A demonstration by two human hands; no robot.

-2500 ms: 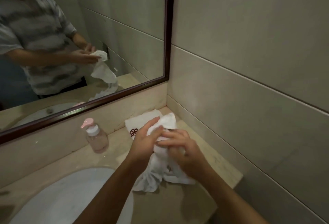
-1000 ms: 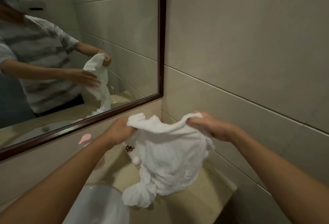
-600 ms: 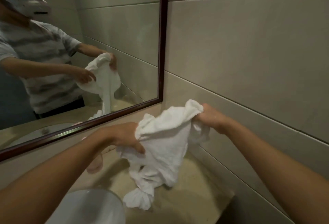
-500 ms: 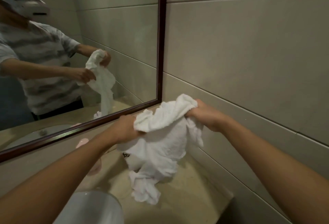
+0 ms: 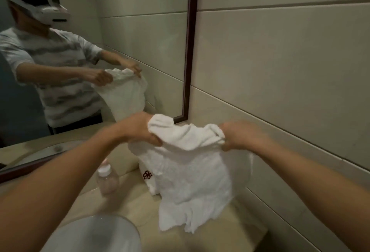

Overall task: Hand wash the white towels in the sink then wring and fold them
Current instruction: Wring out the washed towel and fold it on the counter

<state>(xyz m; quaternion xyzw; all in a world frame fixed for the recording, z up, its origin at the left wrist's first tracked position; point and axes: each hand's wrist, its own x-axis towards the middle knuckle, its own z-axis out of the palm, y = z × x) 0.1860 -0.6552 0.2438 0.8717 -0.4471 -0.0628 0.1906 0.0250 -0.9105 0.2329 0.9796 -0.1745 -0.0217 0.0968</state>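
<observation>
A crumpled white towel (image 5: 192,181) hangs spread in the air above the beige counter (image 5: 236,229). My left hand (image 5: 140,129) grips its upper left corner and my right hand (image 5: 238,135) grips its upper right corner, so the top edge sags between them. Its lower edge hangs close to the counter. Behind it a second white towel (image 5: 148,177) with a dark red emblem lies folded on the counter, mostly hidden. The white sink basin (image 5: 96,233) is at the lower left.
A clear soap bottle (image 5: 107,181) with a white cap stands on the counter left of the towels. A dark-framed mirror (image 5: 187,55) fills the upper left and reflects a person holding the towel. A tiled wall (image 5: 280,61) runs close along the right.
My hands have drawn apart and the bunched towel has opened out, hanging wider and flatter between them. The view has tilted up slightly.
</observation>
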